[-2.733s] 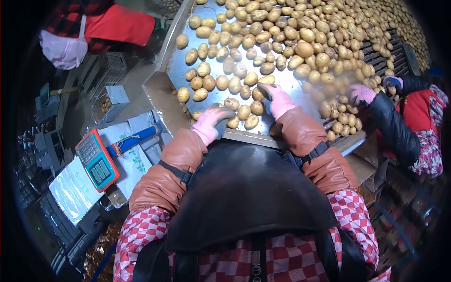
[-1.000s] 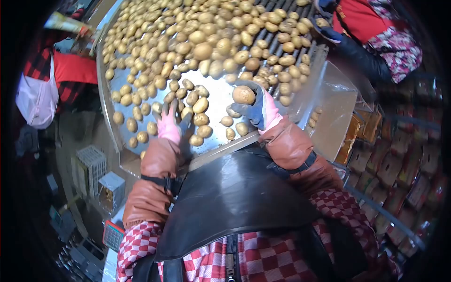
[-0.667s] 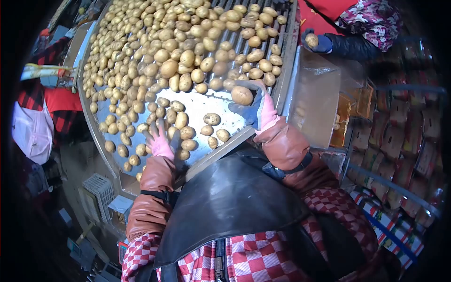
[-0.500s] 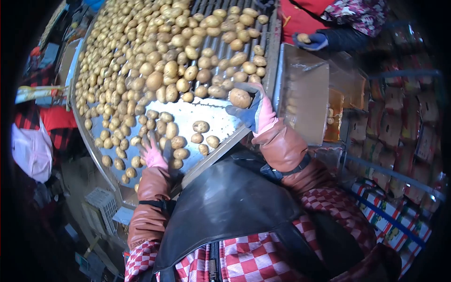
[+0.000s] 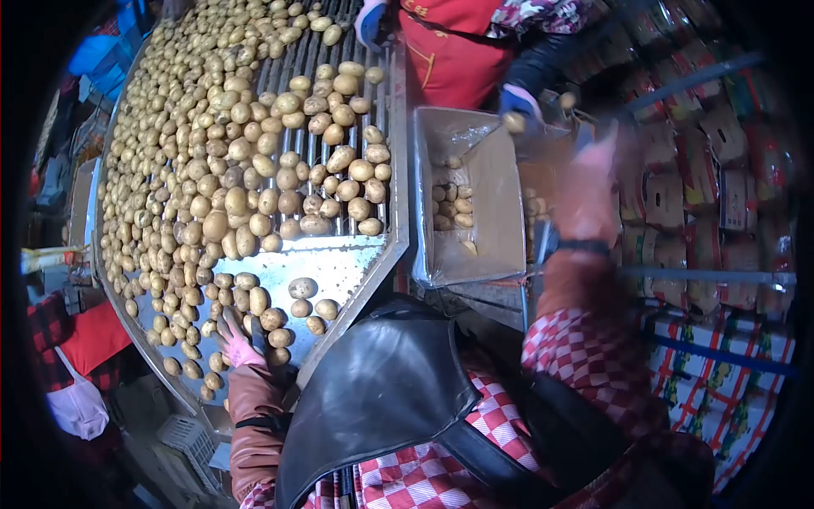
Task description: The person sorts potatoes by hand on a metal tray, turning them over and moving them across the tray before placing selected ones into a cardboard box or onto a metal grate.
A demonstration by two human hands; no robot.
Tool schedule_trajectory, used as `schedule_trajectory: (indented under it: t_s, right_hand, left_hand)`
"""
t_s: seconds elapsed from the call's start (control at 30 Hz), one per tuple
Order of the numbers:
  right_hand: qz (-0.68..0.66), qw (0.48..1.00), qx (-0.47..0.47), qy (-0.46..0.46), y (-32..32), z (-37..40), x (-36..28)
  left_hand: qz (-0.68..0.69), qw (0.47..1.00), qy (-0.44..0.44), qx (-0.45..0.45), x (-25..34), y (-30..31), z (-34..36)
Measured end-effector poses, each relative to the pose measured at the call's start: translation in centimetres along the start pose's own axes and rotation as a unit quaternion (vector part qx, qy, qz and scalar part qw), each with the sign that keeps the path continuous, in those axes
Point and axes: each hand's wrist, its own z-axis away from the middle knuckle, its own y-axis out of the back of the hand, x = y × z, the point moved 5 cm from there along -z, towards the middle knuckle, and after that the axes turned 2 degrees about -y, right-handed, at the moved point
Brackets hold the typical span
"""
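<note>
Yellow-brown, rounded potatoes (image 5: pixel 214 225) cover most of the grey metal table with a raised rim (image 5: pixel 398 161); they crowd its left and far areas and thin out toward its near edge. The dark parallel metal bars (image 5: pixel 360 226) form the table's far right section, and the smooth, bright steel sheet (image 5: pixel 349 259) forms its near section. The left hand (image 5: pixel 240 341), in a pink glove with grey fingers, rests at the table's near left part, fingers spread among the potatoes and closed on none. The right hand (image 5: pixel 593 161), in a pink glove, is off the table, to the right of it; blur hides its fingers, so its grip cannot be determined. The brown cardboard carton with a clear plastic liner (image 5: pixel 500 187) stands just beside the table's right rim, with potatoes inside. A co-worker's blue-gloved hand (image 5: pixel 519 102) is beyond that carton, to the table's far right. Caution: the right hand and the co-worker's hand are near each other; uncoordinated reaches could cause contact. A hard sideways push by the left hand could roll loose potatoes over the table's rim, because the sheet is smooth.
</note>
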Motion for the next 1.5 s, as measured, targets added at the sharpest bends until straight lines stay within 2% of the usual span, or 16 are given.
schedule_trajectory:
  t_s: [0.1,0.23,0.37,0.5,0.57,0.73,0.77,0.83,0.97,1.03,1.13,1.2,1.3,1.37,1.43,1.5]
  right_hand:
    - [-0.212,0.974,0.003,0.082,-3.3,6.8,2.6]
    - [-0.346,0.866,-0.357,-0.048,-9.6,22.3,0.7]
    - [-0.239,0.706,-0.659,0.102,-13.6,36.1,-6.1]
    - [-0.195,0.589,-0.774,0.126,-14.4,44.6,-9.6]
    - [-0.165,0.547,-0.798,0.191,-13.2,47.3,-11.6]
    - [-0.092,0.526,-0.81,0.244,-14.5,52.9,-15.4]
    - [-0.164,0.501,-0.777,0.346,-19.0,54.1,-13.6]
    - [-0.097,0.533,-0.722,0.43,-21.6,55.8,-15.5]
    - [0.001,0.561,-0.684,0.467,-22.7,58.5,-19.5]
    - [0.131,0.507,-0.637,0.565,-20.0,60.9,-17.1]
    - [0.126,0.363,-0.634,0.671,-16.3,64.0,-10.9]
    - [0.004,0.336,-0.743,0.579,-14.2,63.5,-10.4]
    - [-0.119,0.441,-0.809,0.37,-12.9,60.3,-12.2]
    - [-0.146,0.495,-0.853,0.081,-14.8,58.6,-9.0]
    - [-0.116,0.565,-0.789,0.211,-12.2,56.1,-13.6]
    - [-0.153,0.573,-0.788,0.166,-14.1,54.7,-11.1]
  left_hand:
    - [0.026,0.999,0.012,-0.042,-0.8,-0.8,-0.4]
    - [0.02,0.996,0.035,-0.081,0.1,-0.8,0.5]
    - [0.06,0.971,0.124,-0.195,3.1,3.7,0.1]
    - [0.072,0.988,-0.106,-0.085,5.9,3.2,4.6]
    - [0.001,0.986,-0.091,-0.137,2.4,3.3,6.0]
    - [0.127,0.974,0.184,-0.041,-2.5,3.3,8.1]
    - [0.105,0.968,0.229,-0.026,-2.7,2.8,8.1]
    - [-0.081,0.995,0.008,-0.051,-1.2,2.0,8.1]
    - [0.073,0.994,0.053,-0.055,-5.5,3.3,9.3]
    - [0.115,0.978,0.168,0.052,-7.2,3.0,11.0]
    - [0.222,0.96,0.159,0.069,-9.1,3.6,11.0]
    - [0.224,0.951,0.178,0.116,-9.6,6.5,9.5]
    - [0.144,0.959,0.131,0.204,-12.2,9.1,3.1]
    - [0.255,0.934,0.206,0.139,-13.5,11.6,-2.9]
    - [0.186,0.956,0.216,0.073,-14.6,11.1,-7.9]
    - [0.065,0.97,0.225,-0.057,-12.6,8.7,-10.5]
